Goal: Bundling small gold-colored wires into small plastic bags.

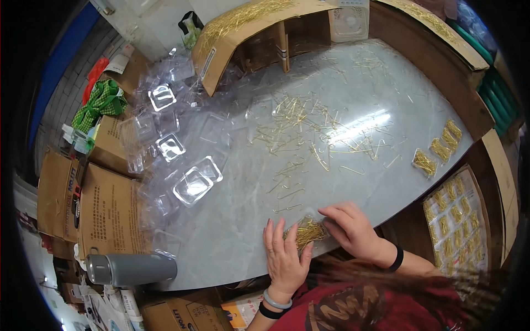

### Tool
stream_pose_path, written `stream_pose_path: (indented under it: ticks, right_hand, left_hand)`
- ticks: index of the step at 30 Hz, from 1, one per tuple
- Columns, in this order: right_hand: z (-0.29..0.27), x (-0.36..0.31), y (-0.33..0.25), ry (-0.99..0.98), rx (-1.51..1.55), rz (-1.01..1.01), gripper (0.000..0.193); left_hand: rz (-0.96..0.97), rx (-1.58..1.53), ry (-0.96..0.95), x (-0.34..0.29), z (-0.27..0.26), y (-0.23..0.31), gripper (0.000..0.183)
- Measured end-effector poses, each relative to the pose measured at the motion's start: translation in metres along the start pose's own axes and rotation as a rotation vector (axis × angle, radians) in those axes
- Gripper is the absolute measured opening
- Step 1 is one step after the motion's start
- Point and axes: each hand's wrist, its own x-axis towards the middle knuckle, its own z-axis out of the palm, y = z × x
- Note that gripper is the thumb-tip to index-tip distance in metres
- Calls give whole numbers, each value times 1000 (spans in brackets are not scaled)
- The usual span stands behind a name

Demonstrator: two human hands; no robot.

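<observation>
Head view, left hand (284, 256): spreading its fingers, bracing the pack's left side.
Right hand (351, 229): curling half-open at the right end; cannot tell whether it's gripping.
Hook-filled pack (310, 233): lying between both hands, near table edge (243, 265).
Handling: laying hooks flat inside the rim should be helping.
Counting: four filled packs (440, 149), one bottle (132, 269); loose hooks (298, 117) are overlapping uncountably.

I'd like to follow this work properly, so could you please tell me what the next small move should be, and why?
I would probably press the bunch of gold wire hooks gently down into its clear plastic case, because the hooks look loosely heaped, and the left hand and right hand sit close on either side.
</observation>
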Motion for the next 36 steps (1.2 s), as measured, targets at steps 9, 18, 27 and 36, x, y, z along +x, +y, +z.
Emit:
stream_pose_path:
  ticks: [9, 18, 27, 36]
  right_hand:
    - [-5, 25, 3, -28, -24, -162, 30]
    - [11, 9, 7, -14, 133, -13, 34]
    - [14, -6, -5, 68, -61, -14, 34]
    - [11, 4, -3, 38, -185, -171, 20]
  left_hand:
    - [19, -25, 5, 1, 2, -1, 53]
    - [-5, -56, 33, 0, 3, -2, 54]
    - [-1, 2, -1, 2, 1, -1, 52]
    - [2, -11, 8, 1, 1, 0, 53]
